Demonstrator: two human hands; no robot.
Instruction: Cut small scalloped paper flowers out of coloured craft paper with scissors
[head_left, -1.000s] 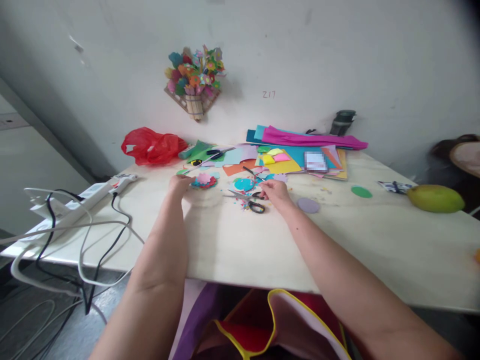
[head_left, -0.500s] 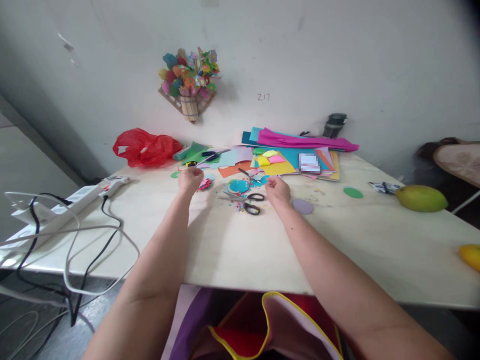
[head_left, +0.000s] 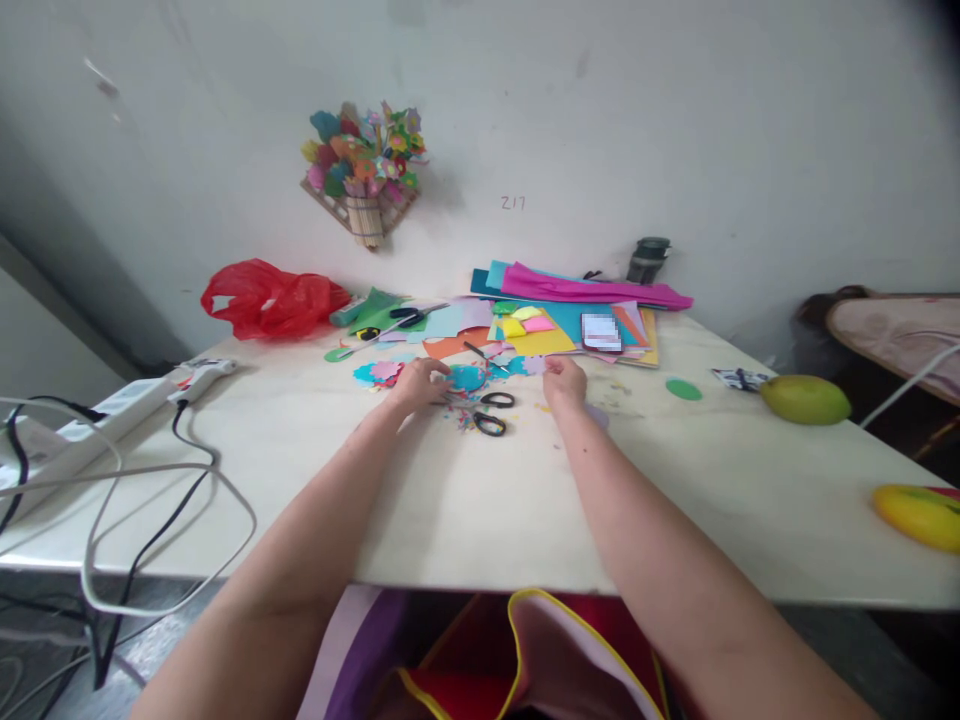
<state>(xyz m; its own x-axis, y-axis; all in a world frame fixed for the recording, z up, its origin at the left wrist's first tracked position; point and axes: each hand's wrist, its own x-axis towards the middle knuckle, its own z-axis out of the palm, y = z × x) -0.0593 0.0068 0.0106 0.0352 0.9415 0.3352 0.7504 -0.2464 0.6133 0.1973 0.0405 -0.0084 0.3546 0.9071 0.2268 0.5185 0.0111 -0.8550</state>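
My left hand is over the table beside a round blue paper piece, its fingers apart and nothing visible in them. My right hand has its fingers pinched together on the edge of a pale lilac paper piece. Between the hands lie scissors with black handles, among small coloured scraps. Left of my left hand are blue and pink scalloped paper shapes. A thin dark-tipped tool rests behind the blue piece.
Behind are coloured sheets, a phone, more scissors and a red plastic bag. A power strip with cables is left. A green disc and mangoes lie right.
My left hand has moved right and slightly nearer, from the scalloped shapes to the blue piece, and its fingers have opened. A lilac piece now shows at my right fingertips. The view has shifted slightly.
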